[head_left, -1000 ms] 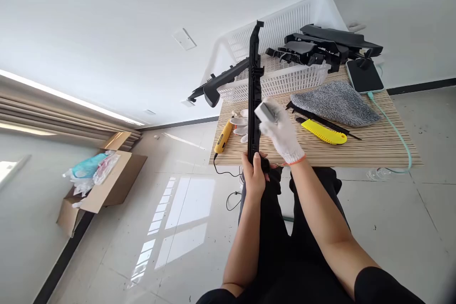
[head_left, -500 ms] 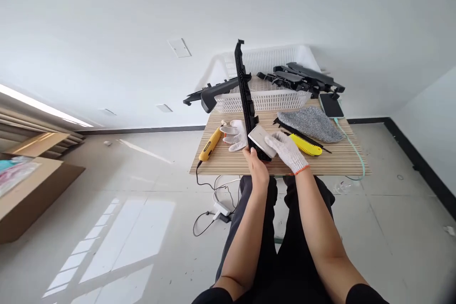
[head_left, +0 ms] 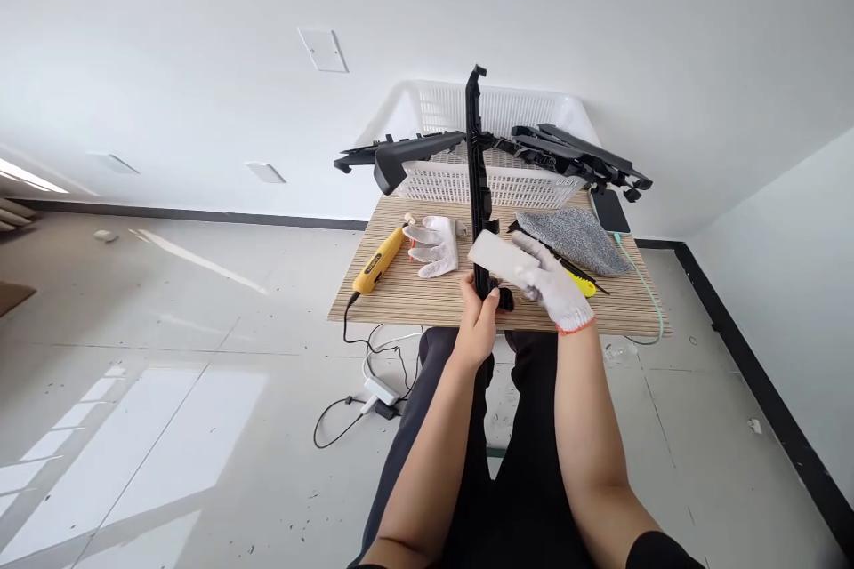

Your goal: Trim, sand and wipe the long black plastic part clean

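Observation:
My bare left hand (head_left: 476, 324) is closed round the lower end of a long black plastic trim strip (head_left: 478, 187), which stands nearly upright over the table's front edge. In a white knitted glove, my right hand (head_left: 551, 284) grips a flat whitish rectangular block (head_left: 503, 256). The block's left end overlaps the strip just above my left fingers; whether the two touch I cannot tell. A yellow-handled cutter (head_left: 584, 284) lies partly hidden behind the gloved hand. To the left of the strip a loose white glove (head_left: 433, 247) rests beside a yellow corded tool (head_left: 379, 262).
A white plastic basket (head_left: 454, 184) at the back of the slatted table (head_left: 400, 307) holds several black plastic parts (head_left: 574, 156) jutting over its sides. A grey cloth (head_left: 574, 238) and a phone (head_left: 610, 212) with a green cable are on the right. Cords and a power adapter (head_left: 382, 391) lie on the floor.
The strip has turned from a slight left lean to nearly upright. My right hand has tipped the block so its broad face shows more. The whole view has shifted somewhat.

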A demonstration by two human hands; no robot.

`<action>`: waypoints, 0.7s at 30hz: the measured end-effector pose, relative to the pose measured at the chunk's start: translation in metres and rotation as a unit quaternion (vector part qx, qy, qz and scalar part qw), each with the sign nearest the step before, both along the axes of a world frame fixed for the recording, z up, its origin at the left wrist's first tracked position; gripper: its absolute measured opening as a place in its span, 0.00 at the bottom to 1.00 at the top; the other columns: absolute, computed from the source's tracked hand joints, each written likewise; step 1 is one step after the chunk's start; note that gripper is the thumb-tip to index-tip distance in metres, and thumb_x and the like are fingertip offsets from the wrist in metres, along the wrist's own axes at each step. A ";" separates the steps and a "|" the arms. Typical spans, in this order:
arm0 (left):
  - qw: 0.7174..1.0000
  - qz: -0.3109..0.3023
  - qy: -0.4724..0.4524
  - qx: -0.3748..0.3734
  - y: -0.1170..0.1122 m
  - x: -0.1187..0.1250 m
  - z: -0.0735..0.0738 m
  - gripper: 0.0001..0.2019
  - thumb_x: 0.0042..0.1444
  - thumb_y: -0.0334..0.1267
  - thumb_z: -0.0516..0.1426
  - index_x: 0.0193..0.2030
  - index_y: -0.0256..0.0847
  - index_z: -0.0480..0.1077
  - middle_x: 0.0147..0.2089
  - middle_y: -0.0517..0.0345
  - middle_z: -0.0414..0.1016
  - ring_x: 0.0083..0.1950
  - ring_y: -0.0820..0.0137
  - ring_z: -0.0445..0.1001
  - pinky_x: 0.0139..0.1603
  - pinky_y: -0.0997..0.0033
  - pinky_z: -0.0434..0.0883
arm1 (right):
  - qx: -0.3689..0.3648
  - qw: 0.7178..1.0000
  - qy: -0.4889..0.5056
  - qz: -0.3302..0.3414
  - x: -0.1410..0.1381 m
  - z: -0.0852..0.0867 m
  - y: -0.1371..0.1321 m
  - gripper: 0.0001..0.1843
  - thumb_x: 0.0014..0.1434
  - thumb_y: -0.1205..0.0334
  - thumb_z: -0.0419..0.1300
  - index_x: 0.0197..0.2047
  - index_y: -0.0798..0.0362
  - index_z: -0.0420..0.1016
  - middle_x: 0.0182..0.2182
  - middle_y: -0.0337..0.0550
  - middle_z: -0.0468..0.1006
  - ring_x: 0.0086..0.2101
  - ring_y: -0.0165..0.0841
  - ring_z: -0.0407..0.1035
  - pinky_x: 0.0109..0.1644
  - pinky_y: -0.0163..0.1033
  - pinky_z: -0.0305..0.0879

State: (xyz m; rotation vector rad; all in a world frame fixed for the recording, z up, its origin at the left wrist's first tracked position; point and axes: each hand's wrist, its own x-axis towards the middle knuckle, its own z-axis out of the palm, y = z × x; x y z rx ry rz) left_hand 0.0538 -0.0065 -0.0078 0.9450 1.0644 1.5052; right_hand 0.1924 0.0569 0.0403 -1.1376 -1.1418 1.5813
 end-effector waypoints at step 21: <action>1.000 0.018 -0.003 -0.005 0.006 -0.001 -0.009 0.23 0.64 0.55 0.60 0.58 0.43 0.70 0.57 0.46 0.78 0.58 0.56 0.78 0.48 0.61 0.82 | 0.132 0.974 -0.069 -0.170 -0.045 -0.024 0.009 0.31 0.58 0.45 0.65 0.60 0.50 0.72 0.59 0.49 0.75 0.58 0.40 0.70 0.62 0.46 0.69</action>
